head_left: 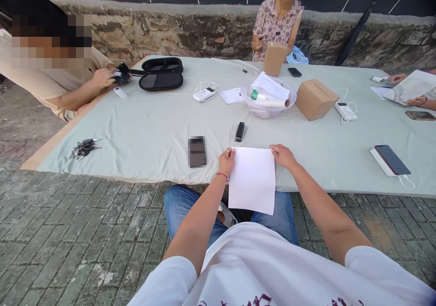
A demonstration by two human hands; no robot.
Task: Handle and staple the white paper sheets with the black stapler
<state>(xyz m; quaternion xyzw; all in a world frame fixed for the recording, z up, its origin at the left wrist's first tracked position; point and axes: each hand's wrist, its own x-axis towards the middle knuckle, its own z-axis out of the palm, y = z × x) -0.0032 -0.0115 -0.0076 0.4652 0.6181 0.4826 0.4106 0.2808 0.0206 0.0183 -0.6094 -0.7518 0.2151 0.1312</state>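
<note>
A white sheet of paper (252, 179) spans the space between my hands, its far part over the table edge and its near part above my lap. My left hand (226, 161) pinches the far left corner. At the far right corner, my right hand (282, 155) grips the paper with thumb and fingers. I cannot tell whether it is one sheet or several. Just beyond the paper lies a black stapler (240, 132). A dark, blurred flat object (197, 152) rests left of my left hand.
On the cloth-covered table (146, 133) are keys (85, 148), an open black case (161, 80), a plastic basin (267, 111) with papers and a roll, cardboard boxes (315, 101) and a phone on a power bank (391, 160). Other people sit at the left, far side and right.
</note>
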